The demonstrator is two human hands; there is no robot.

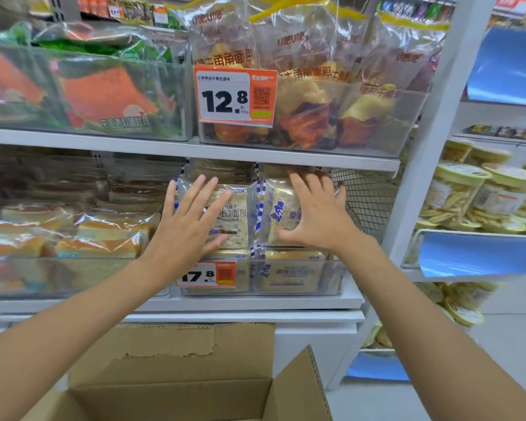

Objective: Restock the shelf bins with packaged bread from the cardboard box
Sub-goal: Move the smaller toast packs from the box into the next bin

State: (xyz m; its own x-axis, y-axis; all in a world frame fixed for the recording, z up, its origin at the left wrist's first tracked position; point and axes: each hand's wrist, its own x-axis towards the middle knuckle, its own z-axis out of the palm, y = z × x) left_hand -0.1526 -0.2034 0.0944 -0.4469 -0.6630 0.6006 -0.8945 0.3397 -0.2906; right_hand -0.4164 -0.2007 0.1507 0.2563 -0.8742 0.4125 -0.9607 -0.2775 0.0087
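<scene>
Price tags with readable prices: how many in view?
2: 12.8 tag on the upper bin; 17.8 tag on the lower bin, below the left hand. Others may be hidden.

**A:** From where does the camera look?

**B:** There is only one view, and it is worn on the person's head. It faces forward and a little down, towards the shelf [164, 148].

**A:** How near is it?

**B:** Near, at arm's reach. Both forearms come in from the bottom corners. The left hand [189, 221] and the right hand [316, 218] meet around the centre. The cardboard box [176, 396] fills the bottom edge.

**A:** Is the picture straight?

**B:** No, the lens is wide. The white upright [425, 165] on the right looks tilted.
</scene>
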